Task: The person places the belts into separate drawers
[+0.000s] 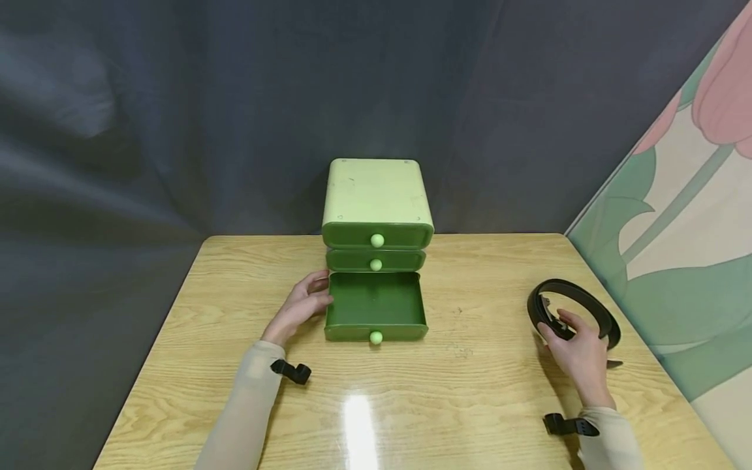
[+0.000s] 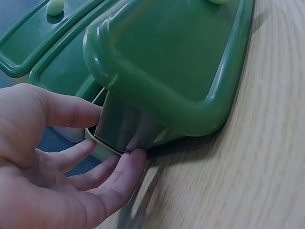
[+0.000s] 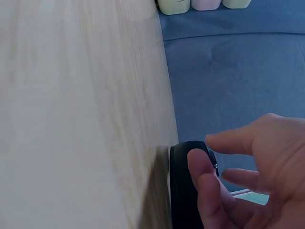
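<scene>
A coiled black belt (image 1: 572,287) with a metal buckle is at the right side of the table. My right hand (image 1: 578,356) holds its near side, thumb and fingers about the band. In the right wrist view, the fingertips overlap the dark belt (image 3: 183,200). A small green drawer cabinet (image 1: 376,192) with a pale top stands at the back middle. Its bottom drawer (image 1: 376,307) is pulled out and bare inside. Beside that drawer, my left hand (image 1: 299,307) touches the left side, fingertips at the cabinet's lower edge in the left wrist view.
Above the bottom drawer, the middle drawer (image 1: 352,261) and top drawer (image 1: 352,235) are pushed in, each with a round pale knob. A dark curtain (image 1: 264,117) hangs behind the wooden table (image 1: 470,405). Flower-patterned cloth (image 1: 693,261) borders the right edge.
</scene>
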The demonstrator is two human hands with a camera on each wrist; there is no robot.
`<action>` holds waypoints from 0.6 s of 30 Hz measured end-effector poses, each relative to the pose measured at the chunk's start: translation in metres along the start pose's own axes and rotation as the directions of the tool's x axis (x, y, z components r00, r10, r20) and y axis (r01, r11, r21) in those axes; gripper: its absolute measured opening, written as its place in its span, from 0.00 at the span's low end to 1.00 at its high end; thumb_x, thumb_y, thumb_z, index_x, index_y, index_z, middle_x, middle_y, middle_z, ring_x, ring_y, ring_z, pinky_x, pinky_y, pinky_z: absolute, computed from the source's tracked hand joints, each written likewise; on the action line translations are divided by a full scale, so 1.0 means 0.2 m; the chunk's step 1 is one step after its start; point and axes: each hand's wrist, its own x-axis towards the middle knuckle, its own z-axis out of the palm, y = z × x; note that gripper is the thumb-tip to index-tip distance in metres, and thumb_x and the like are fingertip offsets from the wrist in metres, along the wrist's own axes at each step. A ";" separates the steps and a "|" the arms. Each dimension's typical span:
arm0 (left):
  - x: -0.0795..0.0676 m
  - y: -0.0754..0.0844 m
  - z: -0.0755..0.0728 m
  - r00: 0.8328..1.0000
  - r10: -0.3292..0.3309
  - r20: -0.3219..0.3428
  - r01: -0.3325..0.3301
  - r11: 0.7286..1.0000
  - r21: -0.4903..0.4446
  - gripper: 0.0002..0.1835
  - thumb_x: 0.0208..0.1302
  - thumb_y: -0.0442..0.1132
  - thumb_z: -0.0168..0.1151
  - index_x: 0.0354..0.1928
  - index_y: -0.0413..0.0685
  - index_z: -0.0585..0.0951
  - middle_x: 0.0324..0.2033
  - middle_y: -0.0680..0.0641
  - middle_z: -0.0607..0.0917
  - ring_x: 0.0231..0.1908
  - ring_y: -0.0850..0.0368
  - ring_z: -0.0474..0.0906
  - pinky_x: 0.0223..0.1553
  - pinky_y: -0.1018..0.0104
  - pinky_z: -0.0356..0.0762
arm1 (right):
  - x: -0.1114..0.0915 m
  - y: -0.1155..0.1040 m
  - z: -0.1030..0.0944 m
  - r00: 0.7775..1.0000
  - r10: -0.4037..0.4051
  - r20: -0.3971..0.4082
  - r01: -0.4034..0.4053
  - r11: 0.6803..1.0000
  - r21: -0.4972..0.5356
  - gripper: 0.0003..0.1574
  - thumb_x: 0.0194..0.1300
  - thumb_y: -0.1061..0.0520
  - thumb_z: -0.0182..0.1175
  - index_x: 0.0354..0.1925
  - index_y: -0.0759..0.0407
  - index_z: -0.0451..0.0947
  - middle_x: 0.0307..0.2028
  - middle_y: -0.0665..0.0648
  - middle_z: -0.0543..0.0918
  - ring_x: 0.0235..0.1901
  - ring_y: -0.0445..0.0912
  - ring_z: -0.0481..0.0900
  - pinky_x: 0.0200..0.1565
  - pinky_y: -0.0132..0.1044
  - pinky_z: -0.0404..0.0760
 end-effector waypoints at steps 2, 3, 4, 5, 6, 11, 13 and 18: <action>0.00 0.00 0.00 1.000 0.004 0.000 -0.004 1.000 0.001 0.40 0.72 0.28 0.57 0.83 0.38 0.56 0.79 0.30 0.64 0.77 0.31 0.65 0.73 0.45 0.73 | 0.00 0.01 0.01 1.000 0.006 -0.004 -0.006 1.000 -0.017 0.47 0.77 0.38 0.61 0.80 0.63 0.64 0.66 0.73 0.79 0.70 0.84 0.60 0.70 0.78 0.58; 0.00 0.00 0.00 1.000 0.005 0.001 -0.005 1.000 0.002 0.40 0.71 0.28 0.57 0.83 0.37 0.56 0.79 0.30 0.64 0.77 0.30 0.65 0.74 0.45 0.73 | 0.00 0.01 0.01 1.000 0.008 -0.007 -0.008 1.000 -0.025 0.46 0.77 0.38 0.61 0.79 0.63 0.65 0.62 0.74 0.83 0.70 0.84 0.61 0.69 0.78 0.59; 0.00 0.00 0.00 1.000 0.007 0.001 -0.007 1.000 0.001 0.40 0.71 0.28 0.57 0.83 0.37 0.57 0.79 0.30 0.64 0.77 0.30 0.65 0.74 0.44 0.72 | 0.00 0.01 0.01 1.000 0.007 -0.009 -0.008 0.999 -0.037 0.46 0.77 0.38 0.61 0.79 0.63 0.65 0.59 0.74 0.84 0.68 0.84 0.63 0.67 0.77 0.63; 0.00 0.00 0.00 1.000 0.010 0.002 -0.010 1.000 -0.001 0.40 0.71 0.28 0.57 0.83 0.37 0.57 0.79 0.30 0.64 0.77 0.30 0.65 0.74 0.44 0.72 | 0.00 0.02 0.01 1.000 0.006 -0.014 -0.007 0.999 -0.051 0.46 0.76 0.38 0.61 0.78 0.64 0.66 0.56 0.74 0.86 0.65 0.83 0.66 0.64 0.76 0.66; 0.00 0.00 0.00 1.000 0.012 0.003 -0.012 1.000 -0.001 0.40 0.71 0.28 0.57 0.83 0.37 0.57 0.78 0.29 0.64 0.77 0.31 0.65 0.74 0.44 0.72 | 0.00 0.02 0.01 1.000 0.009 -0.017 -0.010 0.998 -0.059 0.45 0.76 0.38 0.62 0.77 0.64 0.67 0.54 0.75 0.87 0.64 0.83 0.68 0.62 0.74 0.69; 0.00 -0.01 0.00 1.000 0.016 0.002 -0.016 1.000 0.007 0.40 0.70 0.27 0.58 0.82 0.36 0.57 0.78 0.29 0.65 0.76 0.31 0.66 0.74 0.45 0.72 | 0.00 0.03 0.02 1.000 -0.001 -0.009 0.000 0.996 -0.084 0.40 0.78 0.40 0.59 0.75 0.65 0.70 0.63 0.79 0.80 0.61 0.83 0.71 0.57 0.72 0.74; 0.00 -0.01 0.00 1.000 0.014 0.001 -0.014 1.000 0.009 0.40 0.70 0.27 0.59 0.82 0.36 0.57 0.78 0.29 0.65 0.76 0.30 0.66 0.74 0.44 0.72 | 0.00 0.04 0.02 1.000 -0.007 0.002 0.007 0.996 -0.086 0.39 0.79 0.42 0.58 0.75 0.65 0.70 0.66 0.81 0.76 0.61 0.82 0.72 0.55 0.72 0.75; 0.01 -0.01 -0.01 1.000 0.014 -0.001 -0.014 1.000 0.002 0.40 0.70 0.27 0.58 0.82 0.35 0.57 0.78 0.28 0.64 0.76 0.30 0.66 0.76 0.43 0.70 | 0.01 0.04 0.02 0.999 -0.026 0.026 0.028 0.996 -0.088 0.38 0.80 0.44 0.58 0.76 0.66 0.68 0.49 0.75 0.88 0.57 0.79 0.78 0.52 0.69 0.76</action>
